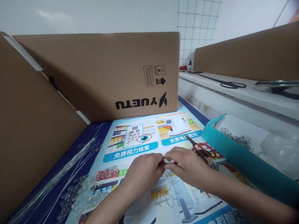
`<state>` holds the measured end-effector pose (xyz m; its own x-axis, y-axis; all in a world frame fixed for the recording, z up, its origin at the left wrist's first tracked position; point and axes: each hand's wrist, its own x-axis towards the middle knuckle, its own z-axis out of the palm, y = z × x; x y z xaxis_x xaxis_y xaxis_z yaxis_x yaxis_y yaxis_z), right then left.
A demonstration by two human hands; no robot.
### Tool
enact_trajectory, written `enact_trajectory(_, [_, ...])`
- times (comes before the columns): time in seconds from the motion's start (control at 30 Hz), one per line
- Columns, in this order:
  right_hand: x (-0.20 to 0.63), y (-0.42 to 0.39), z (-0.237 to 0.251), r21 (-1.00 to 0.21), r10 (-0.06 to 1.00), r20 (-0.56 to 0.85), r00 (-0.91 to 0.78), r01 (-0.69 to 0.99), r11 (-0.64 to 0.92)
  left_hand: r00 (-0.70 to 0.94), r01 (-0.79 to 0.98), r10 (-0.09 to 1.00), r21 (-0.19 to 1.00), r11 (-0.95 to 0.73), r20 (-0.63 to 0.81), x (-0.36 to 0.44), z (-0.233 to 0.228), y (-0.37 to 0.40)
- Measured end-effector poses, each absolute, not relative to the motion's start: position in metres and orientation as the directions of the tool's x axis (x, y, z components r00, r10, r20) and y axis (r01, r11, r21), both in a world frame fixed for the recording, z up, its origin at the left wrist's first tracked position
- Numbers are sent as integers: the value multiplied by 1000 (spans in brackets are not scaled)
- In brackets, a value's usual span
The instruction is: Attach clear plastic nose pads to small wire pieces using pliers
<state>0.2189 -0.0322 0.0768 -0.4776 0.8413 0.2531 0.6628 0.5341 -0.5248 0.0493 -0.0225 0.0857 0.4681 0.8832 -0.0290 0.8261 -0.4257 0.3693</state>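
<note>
Wire loops (170, 190), thin and shiny, sit just below the joined fingertips and between the two forearms, over the poster (130, 119). Their upper end runs up toward the hands; exact contact is hidden. Left hand (148, 163) and right hand (187, 163) meet tip to tip, fingers bent inward, thumbs close to index fingers. Whatever is between the fingertips is too small and covered, so cannot tell whether either hand grips the wire.

Writing: cardboard box (100, 68) behind has black YUETU lettering, upside down, plus a leaf-like logo, an arrow and small boxed symbols, fine print unreadable. Poster captions read 免费视力检查 (left) and 免费电脑验光 (right), white on blue; an eye chart with E shapes is printed above the left one. Lower right caption partly cut off.

Wire looks: silvery, several open rounded loops fanned out like petals, see-through against the print.

Around: clear beads (81, 196) in a loose heap left of the left forearm; long thin strands (63, 169) on the blue cloth (37, 189) farther left. Scissors (202, 151) with red handles lie just beyond the right hand. Teal box (235, 149) at right holds tangled wire pieces (238, 140) and a clear plastic bag (277, 149).
</note>
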Motion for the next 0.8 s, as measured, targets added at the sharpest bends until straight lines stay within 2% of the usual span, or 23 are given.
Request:
enact_trajectory(0.13, [219, -29, 72, -597, 848, 239, -473, 617, 512, 461, 816, 887, 388, -429, 10, 49, 76, -20])
enact_trajectory(0.27, [218, -29, 68, -609, 857, 224, -465, 619, 495, 502, 787, 865, 408, -462, 12, 45, 73, -19])
enact_trajectory(0.4, [220, -28, 61, -612, 881, 273, -386, 637, 468, 561, 738, 827, 467, -488, -22, 35, 78, -17])
enact_trajectory(0.5, [223, -26, 53, -627, 892, 282, -353, 636, 450, 537, 778, 838, 442, -447, -96, 27, 75, -17])
enact_trajectory(0.6, [225, -26, 45, -636, 905, 252, -344, 646, 423, 523, 800, 839, 424, -424, -150, 21, 63, -19])
enact_trajectory(0.8, [220, -24, 32, -668, 928, 159, -338, 655, 353, 506, 799, 854, 437, -412, -121, 17, 39, -25])
